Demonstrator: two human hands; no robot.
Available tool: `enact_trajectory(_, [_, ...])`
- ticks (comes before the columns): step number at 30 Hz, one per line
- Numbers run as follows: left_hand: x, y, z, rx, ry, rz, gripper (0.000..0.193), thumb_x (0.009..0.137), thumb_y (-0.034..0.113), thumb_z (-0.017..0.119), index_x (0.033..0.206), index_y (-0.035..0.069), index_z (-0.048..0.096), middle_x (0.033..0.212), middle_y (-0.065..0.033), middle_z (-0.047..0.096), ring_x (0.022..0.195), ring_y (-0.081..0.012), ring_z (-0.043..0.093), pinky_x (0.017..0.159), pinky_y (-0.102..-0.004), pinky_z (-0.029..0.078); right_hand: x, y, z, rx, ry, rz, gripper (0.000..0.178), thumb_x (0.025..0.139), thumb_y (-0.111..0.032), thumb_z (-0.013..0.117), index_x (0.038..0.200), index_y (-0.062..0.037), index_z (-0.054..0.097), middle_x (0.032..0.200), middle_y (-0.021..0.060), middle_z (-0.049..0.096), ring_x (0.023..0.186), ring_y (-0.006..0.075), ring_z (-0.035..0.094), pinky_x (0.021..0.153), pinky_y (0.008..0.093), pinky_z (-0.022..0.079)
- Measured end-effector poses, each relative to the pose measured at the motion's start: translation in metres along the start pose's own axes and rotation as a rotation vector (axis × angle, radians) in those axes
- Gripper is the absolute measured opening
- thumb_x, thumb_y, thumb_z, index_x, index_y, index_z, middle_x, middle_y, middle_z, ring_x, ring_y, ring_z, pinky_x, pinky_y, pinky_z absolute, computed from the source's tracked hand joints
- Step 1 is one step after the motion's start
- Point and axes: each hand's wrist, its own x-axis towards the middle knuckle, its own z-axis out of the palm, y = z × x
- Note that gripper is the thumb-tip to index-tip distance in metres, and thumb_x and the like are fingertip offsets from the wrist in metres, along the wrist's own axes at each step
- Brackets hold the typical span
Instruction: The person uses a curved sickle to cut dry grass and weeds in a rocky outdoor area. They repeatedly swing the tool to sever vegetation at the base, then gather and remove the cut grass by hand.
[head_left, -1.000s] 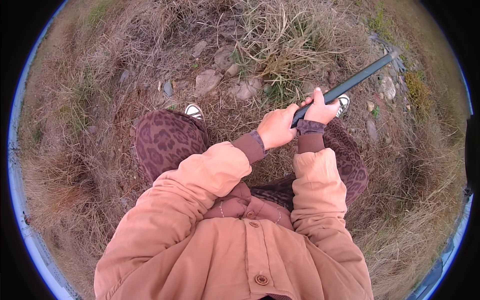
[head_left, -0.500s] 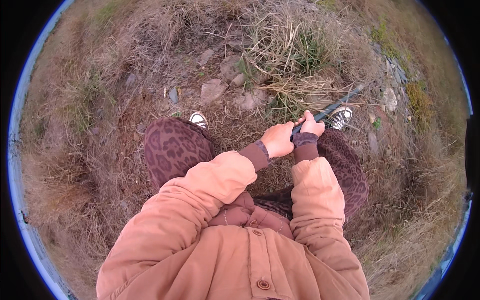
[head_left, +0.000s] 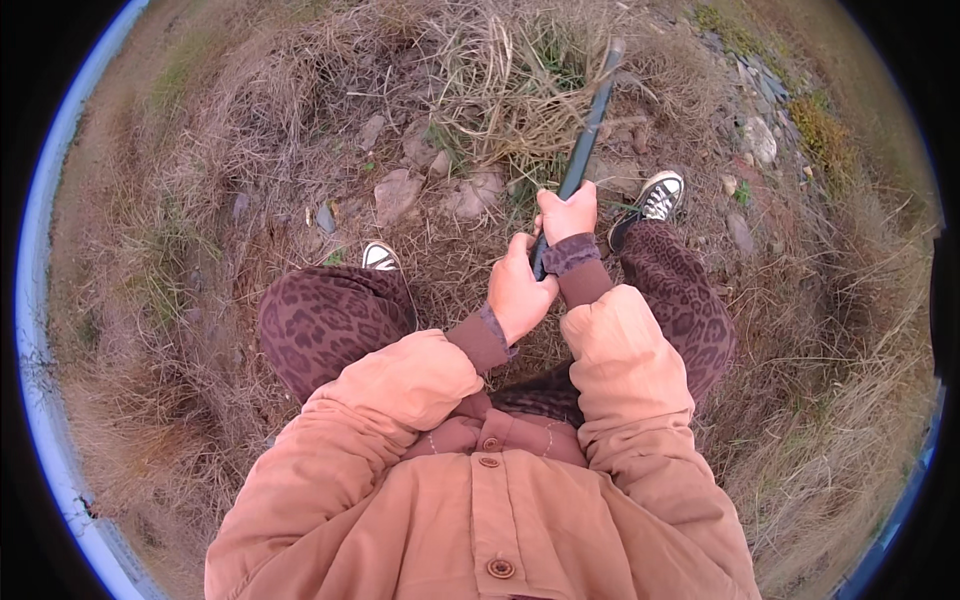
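Observation:
A long dark pole [head_left: 588, 130], blue-green with a paler grey far end, slants away from me to the upper right. My right hand [head_left: 570, 212] is closed around it in front, and my left hand [head_left: 519, 292] grips it nearer my body, close to its near end. The two hands sit almost together. The pole's far part passes over the right side of a clump of dry and green grass [head_left: 510, 90]. Whether a tool head is fixed to its far end, I cannot tell.
My sneakers, left [head_left: 380, 256] and right [head_left: 660, 197], stand apart on the dry slope. Between and ahead of them lie several flat stones [head_left: 398, 190]. A pale rock [head_left: 760, 140] and a strip of grey rubble are at the upper right. Dry grass surrounds me.
The pole has swung from pointing right, near my right shoe, to pointing mostly straight ahead. Both hands have moved left with it, still gripping. The view has shifted slightly.

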Motion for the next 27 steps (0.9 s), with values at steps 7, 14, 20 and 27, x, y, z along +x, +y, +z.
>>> enact_trajectory(7, [0.019, -0.003, -0.003, -0.558, -0.422, -0.211, 0.040, 0.071, 0.008, 0.053, 0.108, 0.002, 0.041, 0.076, -0.0071, 0.057, 0.062, -0.0190, 0.057, 0.054, -0.0290, 0.045, 0.005, -0.017, -0.008, 0.072, 0.033, 0.029, 0.029, 0.072, -0.005, 0.060, 0.088, -0.0013, 0.036, 0.057, 0.0051, 0.048, 0.039, 0.0138, 0.050, 0.033, 0.0285, 0.040])
enact_trajectory(14, [0.036, -0.005, 0.007, -1.156, -0.434, -0.470, 0.028, 0.088, 0.022, 0.042, 0.111, 0.007, 0.048, 0.093, -0.0049, 0.057, 0.075, -0.0165, 0.057, 0.061, -0.0294, 0.047, 0.009, -0.045, -0.026, 0.334, 0.145, -0.121, 0.032, 0.072, -0.006, 0.061, 0.094, 0.0001, 0.039, 0.057, 0.0059, 0.049, 0.039, 0.0134, 0.051, 0.035, 0.0282, 0.041])
enact_trajectory(20, [0.086, -0.024, 0.046, -0.606, -0.628, -0.165, 0.034, 0.087, 0.019, 0.045, 0.117, 0.002, 0.045, 0.108, -0.0044, 0.053, 0.098, -0.0136, 0.051, 0.085, -0.0265, 0.040, 0.026, -0.049, -0.056, -0.007, 0.469, -0.217, 0.038, 0.070, -0.011, 0.058, 0.102, -0.0043, 0.040, 0.067, 0.0147, 0.055, 0.066, 0.0343, 0.058, 0.064, 0.0417, 0.044])
enact_trajectory(27, [0.158, -0.034, 0.076, 0.501, -0.706, 0.732, 0.049, 0.074, 0.018, 0.056, 0.120, 0.006, 0.044, 0.122, -0.0131, 0.044, 0.116, -0.0304, 0.037, 0.099, -0.0386, 0.030, 0.059, -0.012, -0.083, 0.048, 0.604, -0.019, 0.033, 0.068, -0.007, 0.056, 0.096, 0.0011, 0.042, 0.069, 0.0166, 0.055, 0.062, 0.0336, 0.057, 0.060, 0.0399, 0.045])
